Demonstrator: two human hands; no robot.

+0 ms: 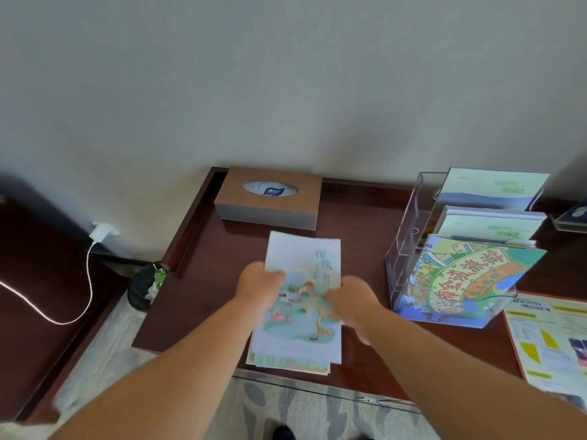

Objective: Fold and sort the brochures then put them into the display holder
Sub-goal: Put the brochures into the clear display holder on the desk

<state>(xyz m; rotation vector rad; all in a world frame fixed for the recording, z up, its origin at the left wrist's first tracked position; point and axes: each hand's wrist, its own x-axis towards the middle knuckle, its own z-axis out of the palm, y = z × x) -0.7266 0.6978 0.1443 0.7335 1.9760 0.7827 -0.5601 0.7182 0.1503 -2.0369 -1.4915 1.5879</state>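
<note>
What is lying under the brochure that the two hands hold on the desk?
Under the top brochure, the edges of more paper stick out at the near end, so it lies on a small pile. How many sheets there are, and their covers, is hidden.

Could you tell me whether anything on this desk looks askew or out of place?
Mostly tidy, but the colourful brochure in the front tier of the clear display holder sits tilted rather than upright, unlike the pale ones behind it. The stack under both hands is also uneven, with lower sheets poking out at its near edge.
</note>
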